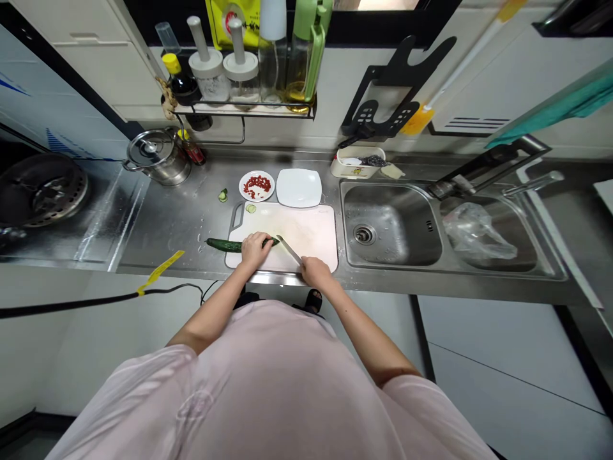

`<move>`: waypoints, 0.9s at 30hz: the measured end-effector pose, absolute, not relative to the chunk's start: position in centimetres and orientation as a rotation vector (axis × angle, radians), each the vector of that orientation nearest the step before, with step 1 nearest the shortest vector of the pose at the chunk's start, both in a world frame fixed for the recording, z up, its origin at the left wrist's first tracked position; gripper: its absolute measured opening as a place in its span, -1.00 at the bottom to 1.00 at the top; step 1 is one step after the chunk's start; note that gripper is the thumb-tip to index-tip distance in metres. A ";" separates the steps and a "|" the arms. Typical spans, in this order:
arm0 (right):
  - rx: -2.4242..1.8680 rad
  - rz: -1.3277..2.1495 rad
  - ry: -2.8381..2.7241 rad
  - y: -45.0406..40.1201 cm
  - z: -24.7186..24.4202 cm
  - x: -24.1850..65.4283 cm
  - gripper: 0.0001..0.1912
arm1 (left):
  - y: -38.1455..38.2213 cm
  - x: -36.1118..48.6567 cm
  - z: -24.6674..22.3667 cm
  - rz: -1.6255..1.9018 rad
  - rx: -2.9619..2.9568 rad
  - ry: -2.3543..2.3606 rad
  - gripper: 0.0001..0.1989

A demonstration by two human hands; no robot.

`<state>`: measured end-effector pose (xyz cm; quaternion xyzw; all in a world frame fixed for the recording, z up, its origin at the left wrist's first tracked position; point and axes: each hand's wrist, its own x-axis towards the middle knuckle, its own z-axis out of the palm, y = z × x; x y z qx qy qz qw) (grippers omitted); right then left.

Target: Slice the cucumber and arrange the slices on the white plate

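Your cucumber [223, 245], long, slim and dark green, lies crosswise near the middle of the frame, its left end past the edge of the white board [313, 230] and over the counter [175, 220]. Your left grip [256, 251] is closed over it toward its right end. Your right grip [316, 273], lower and further right, wraps the handle of the knife [290, 250], blade slanting up and left, tip right by the cucumber's end
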<state>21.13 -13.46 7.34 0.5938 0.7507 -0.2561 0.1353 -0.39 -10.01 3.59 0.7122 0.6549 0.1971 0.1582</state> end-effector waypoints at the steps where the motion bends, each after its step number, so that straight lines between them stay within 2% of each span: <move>1: 1.734 -0.707 2.198 -13.4 7.4 21.4 -0.75 | -10.0 -0.4 3.6 0.564 2.037 1.873 -0.81; 12: 1.886 -0.096 2.472 -12.9 7.9 23.1 -0.65 | -10.0 -0.9 3.9 0.657 1.994 1.846 -0.79; 18: 1.975 0.165 2.663 -13.0 7.0 23.4 -0.63 | -9.2 -1.5 4.2 0.892 1.757 1.832 -0.76; 22: 2.005 0.263 2.768 -12.9 7.0 23.4 -0.63 | -8.3 -1.4 5.2 1.054 1.384 1.640 -0.71; 27: 2.030 0.246 2.789 -12.8 7.2 23.2 -0.61 | -8.6 -0.4 7.9 0.928 1.370 1.346 -0.56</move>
